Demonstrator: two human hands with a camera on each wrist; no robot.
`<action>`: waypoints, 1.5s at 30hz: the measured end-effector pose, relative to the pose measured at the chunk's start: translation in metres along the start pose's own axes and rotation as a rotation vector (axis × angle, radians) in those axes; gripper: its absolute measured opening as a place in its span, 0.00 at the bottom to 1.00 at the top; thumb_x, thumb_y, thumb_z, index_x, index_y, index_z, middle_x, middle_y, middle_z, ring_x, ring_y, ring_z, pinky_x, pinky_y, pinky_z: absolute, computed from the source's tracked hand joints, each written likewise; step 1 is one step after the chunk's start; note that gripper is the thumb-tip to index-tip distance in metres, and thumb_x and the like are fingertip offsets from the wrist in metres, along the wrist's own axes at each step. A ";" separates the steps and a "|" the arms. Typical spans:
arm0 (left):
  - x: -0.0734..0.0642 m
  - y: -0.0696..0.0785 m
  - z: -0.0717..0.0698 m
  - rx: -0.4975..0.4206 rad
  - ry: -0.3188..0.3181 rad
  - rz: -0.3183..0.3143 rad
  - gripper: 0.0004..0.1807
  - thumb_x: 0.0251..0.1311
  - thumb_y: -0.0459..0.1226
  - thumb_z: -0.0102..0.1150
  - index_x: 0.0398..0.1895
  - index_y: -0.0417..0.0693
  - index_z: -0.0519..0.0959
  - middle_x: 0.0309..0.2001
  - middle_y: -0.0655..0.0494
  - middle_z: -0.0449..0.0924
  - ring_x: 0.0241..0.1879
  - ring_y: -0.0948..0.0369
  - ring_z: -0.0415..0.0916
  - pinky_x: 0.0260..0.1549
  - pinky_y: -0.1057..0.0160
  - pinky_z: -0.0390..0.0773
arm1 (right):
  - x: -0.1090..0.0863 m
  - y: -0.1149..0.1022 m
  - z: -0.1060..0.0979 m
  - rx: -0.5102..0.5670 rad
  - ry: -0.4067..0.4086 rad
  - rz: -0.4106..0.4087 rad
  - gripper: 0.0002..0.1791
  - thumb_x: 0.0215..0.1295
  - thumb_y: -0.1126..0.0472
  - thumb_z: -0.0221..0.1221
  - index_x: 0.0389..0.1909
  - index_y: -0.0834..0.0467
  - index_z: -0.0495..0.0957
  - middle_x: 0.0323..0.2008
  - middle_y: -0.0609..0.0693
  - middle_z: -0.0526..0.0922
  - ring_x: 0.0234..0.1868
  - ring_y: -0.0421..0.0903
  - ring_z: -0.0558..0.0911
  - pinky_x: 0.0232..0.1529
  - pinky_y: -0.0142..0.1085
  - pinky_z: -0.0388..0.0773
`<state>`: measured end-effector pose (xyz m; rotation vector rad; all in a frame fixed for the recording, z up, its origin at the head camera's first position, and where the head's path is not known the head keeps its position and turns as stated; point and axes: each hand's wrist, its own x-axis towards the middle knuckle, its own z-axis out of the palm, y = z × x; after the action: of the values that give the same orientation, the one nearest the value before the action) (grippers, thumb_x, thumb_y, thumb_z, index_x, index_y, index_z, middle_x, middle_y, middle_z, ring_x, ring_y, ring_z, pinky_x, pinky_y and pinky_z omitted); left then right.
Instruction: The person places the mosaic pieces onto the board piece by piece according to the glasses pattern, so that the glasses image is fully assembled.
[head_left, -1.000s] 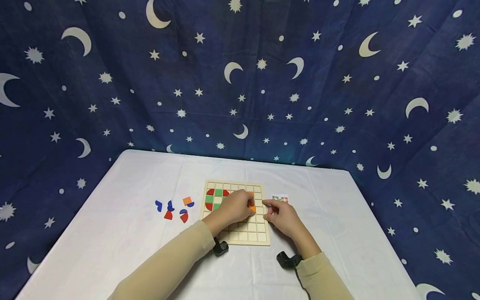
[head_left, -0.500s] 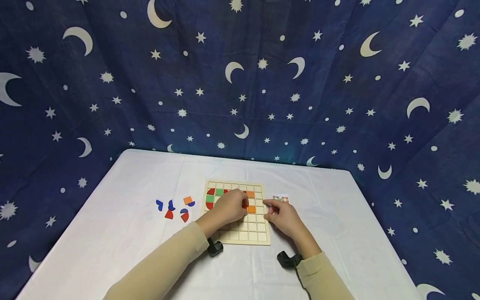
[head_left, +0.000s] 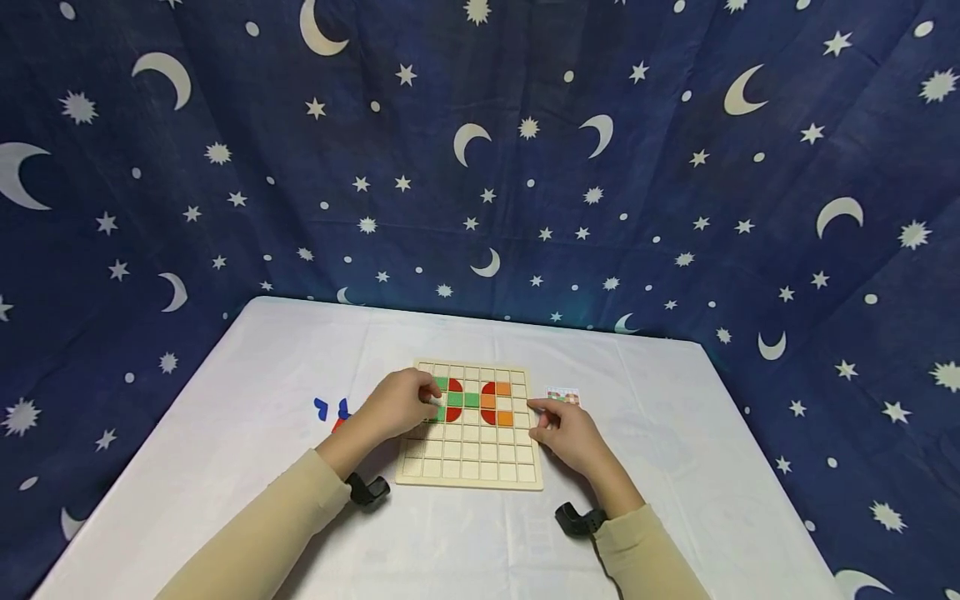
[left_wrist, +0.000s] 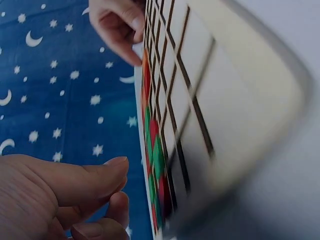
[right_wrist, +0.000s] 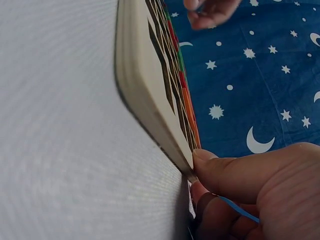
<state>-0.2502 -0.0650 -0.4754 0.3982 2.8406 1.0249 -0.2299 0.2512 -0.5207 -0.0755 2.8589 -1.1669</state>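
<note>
A wooden grid board (head_left: 468, 483) lies on the white table, with red, green and orange pieces set in its upper squares. Two green tiles, one of them the middle tile (head_left: 472, 400), sit between red curved pieces, with orange tiles (head_left: 503, 388) to the right. My left hand (head_left: 393, 404) is over the board's left side and covers part of the pattern. Its thumb and fingers bend loosely, and nothing shows between them in the left wrist view. At the right edge, my right hand (head_left: 572, 437) pinches the board, its thumb (right_wrist: 220, 172) on the rim.
Left of the board lie blue pieces (head_left: 322, 408) and a red piece (head_left: 338, 424), partly behind the left arm. A small pattern card (head_left: 564, 394) lies beyond the right hand. Dark starry cloth (head_left: 480, 208) hangs behind the table.
My left hand has moved left from the orange tiles to the board's left side, uncovering the middle and right of the pattern. The right hand has stayed at the board's edge.
</note>
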 end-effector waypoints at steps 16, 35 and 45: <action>-0.057 -0.045 -0.028 0.088 0.030 -0.159 0.11 0.55 0.35 0.80 0.35 0.48 0.84 0.29 0.55 0.77 0.32 0.58 0.72 0.33 0.60 0.69 | 0.002 0.002 0.000 -0.008 -0.004 -0.009 0.26 0.62 0.64 0.75 0.62 0.53 0.85 0.30 0.46 0.79 0.29 0.43 0.73 0.28 0.32 0.67; -0.067 -0.054 -0.022 0.145 0.030 -0.171 0.12 0.57 0.36 0.79 0.37 0.47 0.82 0.28 0.57 0.77 0.29 0.59 0.72 0.31 0.60 0.70 | 0.001 0.002 0.001 -0.001 0.005 -0.021 0.26 0.62 0.65 0.75 0.62 0.53 0.86 0.31 0.46 0.79 0.31 0.43 0.73 0.31 0.32 0.68; -0.063 -0.056 -0.022 0.119 -0.010 -0.099 0.08 0.60 0.33 0.75 0.38 0.49 0.83 0.28 0.57 0.76 0.30 0.60 0.71 0.33 0.61 0.70 | 0.002 0.004 0.001 0.003 0.008 -0.024 0.26 0.62 0.65 0.75 0.62 0.53 0.86 0.30 0.45 0.80 0.31 0.43 0.74 0.31 0.32 0.68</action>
<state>-0.2052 -0.1377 -0.4944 0.2674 2.8885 0.8375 -0.2320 0.2536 -0.5245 -0.1061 2.8715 -1.1783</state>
